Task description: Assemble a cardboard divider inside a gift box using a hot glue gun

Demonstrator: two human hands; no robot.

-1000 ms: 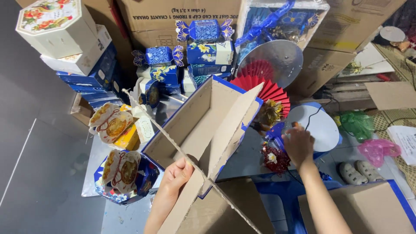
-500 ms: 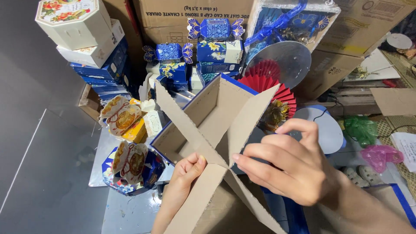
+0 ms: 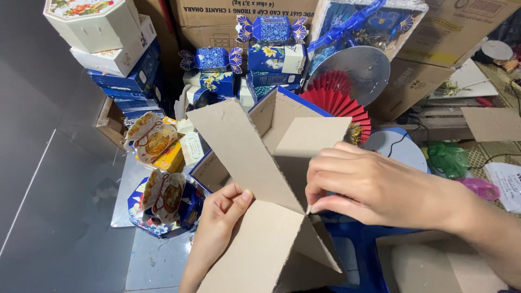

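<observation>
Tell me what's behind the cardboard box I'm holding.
Behind the cardboard box a red paper fan shows, with a round silver board and blue gift boxes farther back. The fan's lower left is covered by the flaps.

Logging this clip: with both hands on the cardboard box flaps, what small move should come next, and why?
Probably press the raised flap down over the box. It stands slanted upward, the left hand holds its lower edge, and the right hand has fingers at the fold.

Red paper fan [image 3: 347, 103] beside stacked blue gift boxes [image 3: 247, 68].
</observation>
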